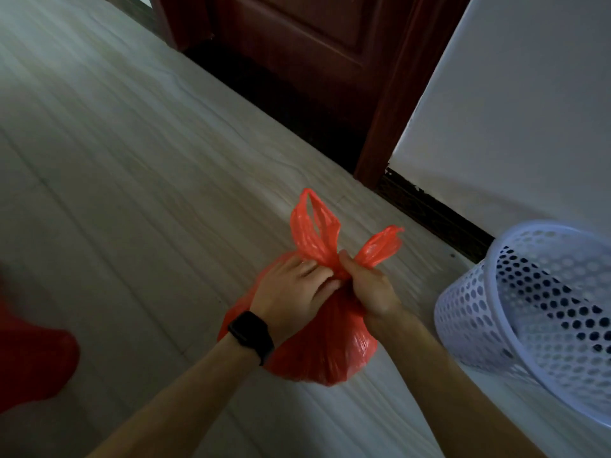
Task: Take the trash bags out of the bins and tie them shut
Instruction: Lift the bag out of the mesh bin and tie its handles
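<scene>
A full red trash bag [330, 345] hangs above the pale floor at lower centre. Its two handle loops stick up from a gathered neck, one tall loop and one shorter to the right. My left hand [291, 289], with a black watch on the wrist, pinches the neck from the left. My right hand [367, 285] grips the neck from the right, fingers curled round the plastic. The two hands meet at the knot area. A white perforated bin [535, 312] stands to the right of the bag, with no bag visible inside it.
A dark red wooden door [297, 61] and its frame stand ahead. A white wall [512, 110] with a dark skirting runs behind the bin. A red shape [29, 368] lies at the left edge. Pale floor [115, 193] spreads to the left.
</scene>
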